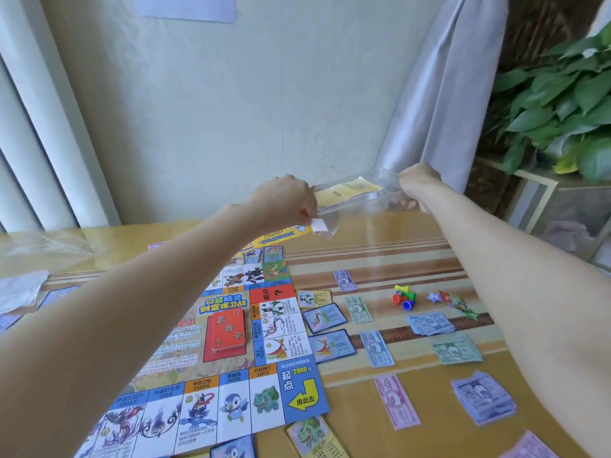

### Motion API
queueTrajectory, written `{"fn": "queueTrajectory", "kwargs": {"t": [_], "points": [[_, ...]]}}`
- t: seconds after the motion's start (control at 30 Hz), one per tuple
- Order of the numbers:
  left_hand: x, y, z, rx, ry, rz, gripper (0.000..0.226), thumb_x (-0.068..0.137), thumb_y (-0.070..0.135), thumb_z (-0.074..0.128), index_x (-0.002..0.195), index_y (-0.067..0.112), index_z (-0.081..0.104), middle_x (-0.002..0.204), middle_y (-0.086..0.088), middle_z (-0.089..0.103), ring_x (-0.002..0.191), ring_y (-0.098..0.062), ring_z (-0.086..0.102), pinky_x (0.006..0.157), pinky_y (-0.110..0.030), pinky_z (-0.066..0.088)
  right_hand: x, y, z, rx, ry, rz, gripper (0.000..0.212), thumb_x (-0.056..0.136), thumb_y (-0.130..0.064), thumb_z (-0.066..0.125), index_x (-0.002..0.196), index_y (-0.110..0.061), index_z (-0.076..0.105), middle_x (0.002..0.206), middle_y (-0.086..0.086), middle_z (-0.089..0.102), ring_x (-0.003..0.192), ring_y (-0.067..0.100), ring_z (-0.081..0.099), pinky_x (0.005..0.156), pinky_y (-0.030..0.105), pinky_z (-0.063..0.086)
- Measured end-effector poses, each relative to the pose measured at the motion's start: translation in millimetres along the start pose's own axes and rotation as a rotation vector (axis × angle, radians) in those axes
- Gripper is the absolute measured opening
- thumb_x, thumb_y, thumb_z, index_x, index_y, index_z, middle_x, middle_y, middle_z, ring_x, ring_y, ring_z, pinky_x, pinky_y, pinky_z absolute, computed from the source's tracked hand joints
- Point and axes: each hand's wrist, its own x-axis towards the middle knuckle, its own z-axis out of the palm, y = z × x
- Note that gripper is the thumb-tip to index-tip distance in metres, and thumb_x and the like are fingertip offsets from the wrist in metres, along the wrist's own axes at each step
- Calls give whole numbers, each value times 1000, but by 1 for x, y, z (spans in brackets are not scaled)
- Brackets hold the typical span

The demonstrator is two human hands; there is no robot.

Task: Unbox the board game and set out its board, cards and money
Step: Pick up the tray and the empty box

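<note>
Both hands hold a clear plastic packet (370,193) with a yellow card deck (347,191) inside, raised above the far side of the table. My left hand (284,201) pinches the packet's left end at its small white flap. Gripping the right end is my right hand (418,186). Below lies the game board (231,352), unfolded flat, with a red card stack (228,330) on its centre. Property cards (325,317) line the board's right edge. Paper money notes (377,348) lie spread to the right in separate piles.
Coloured plastic pawns (404,297) and star tokens (453,302) sit on the wooden table (363,256) at the right. A yellow leaflet (281,236) lies beyond the board. Crumpled clear wrap (43,249) is at the far left. A potted plant (562,104) stands right of the table.
</note>
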Motion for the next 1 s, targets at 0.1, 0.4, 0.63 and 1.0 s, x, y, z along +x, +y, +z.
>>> {"fn": "queueTrajectory", "kwargs": {"t": [0.1,0.4,0.63,1.0], "points": [[0,-1,-3,-128,66,-21,20,81,21,70,101,19,73,108,-3,66,106,-24,51,86,-37,43,0,-1,-6,-27,1,15,17,84,3,33,88,-2,49,71,19,53,52,23,47,45,26,35],[9,25,-4,-10,140,-103,15,86,20,66,99,15,70,106,-9,64,95,-32,59,75,-32,45,-9,-13,-15,-60,77,-7,14,88,3,35,94,-5,45,95,14,52,67,25,52,41,24,34],[13,23,-1,-262,215,-115,8,78,12,72,86,9,74,99,-7,58,86,-30,63,77,-38,51,-10,-10,-19,226,38,100,17,90,5,34,80,-4,44,101,12,49,57,20,48,27,7,23],[10,25,14,-267,197,27,17,88,19,61,98,9,68,114,-7,56,107,-25,53,91,-35,34,-20,-1,-23,315,69,114,18,87,10,37,83,-4,48,92,10,44,55,16,40,32,14,26]]}}
